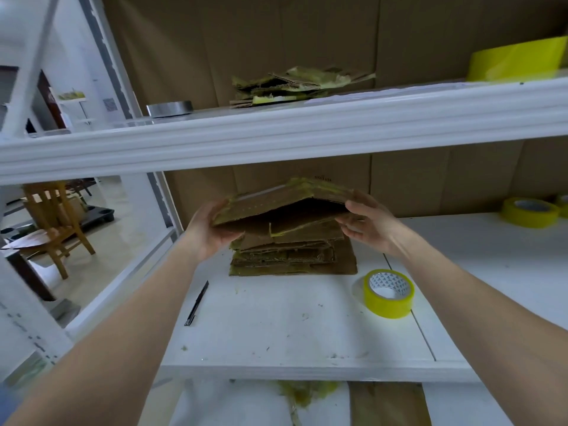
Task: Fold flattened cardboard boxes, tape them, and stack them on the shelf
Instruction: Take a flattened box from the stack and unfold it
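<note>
The white metal shelving unit (pixel 276 139) showed no finished, standing box, so the task looked barely begun. On its middle board lay a pile of flattened brown cardboard pieces (pixel 292 259) streaked with yellow-green tape residue, all of it apparently unfolded.

Just above that pile, a worn flattened brown cardboard box (pixel 276 204) hung half opened like a tent. The left hand (pixel 209 232) gripped its left edge, fingers curled beneath. The right hand (pixel 368 222) pinched the right edge between thumb and fingers. No fresh tape was visible on it.

A roll of yellow packing tape (pixel 388 293) stood near the pile, apart from both hands.

The cardboard hid most fingertips and the box's far side. A thin black stick-like tool (pixel 196 302) on the board was too small to identify.
</note>
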